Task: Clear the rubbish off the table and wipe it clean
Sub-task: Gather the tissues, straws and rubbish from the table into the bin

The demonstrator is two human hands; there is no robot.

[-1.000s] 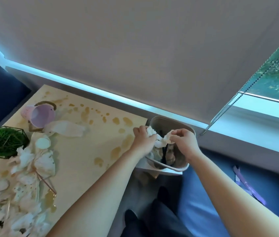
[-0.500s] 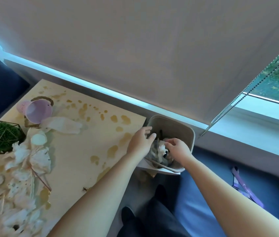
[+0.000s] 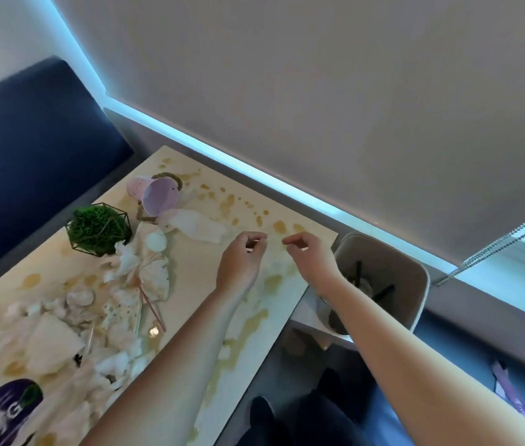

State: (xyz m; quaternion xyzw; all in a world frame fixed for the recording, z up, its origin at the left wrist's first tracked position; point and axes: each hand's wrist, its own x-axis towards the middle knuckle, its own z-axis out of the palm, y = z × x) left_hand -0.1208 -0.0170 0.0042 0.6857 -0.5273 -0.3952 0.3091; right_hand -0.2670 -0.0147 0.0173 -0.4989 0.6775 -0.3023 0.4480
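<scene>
The stained table (image 3: 254,300) by the window still carries crumpled tissues (image 3: 145,272) and a tipped pink cup (image 3: 158,197). The wad dropped moments ago now lies in the bin (image 3: 393,278); the left hand (image 3: 242,262) and right hand (image 3: 309,255) have swung back, loosely curled and empty, probably for another load.

Person, head-camera view: two bare forearms and hands.
Left hand (image 3: 241,262) and right hand (image 3: 311,257): both uncovered, no sleeves visible along either forearm to the picture's edge; no rings, watch or bands discernible. Lower body: dark trousers (image 3: 306,420) between the forearms, near the bottom edge; material cannot be told.
</scene>
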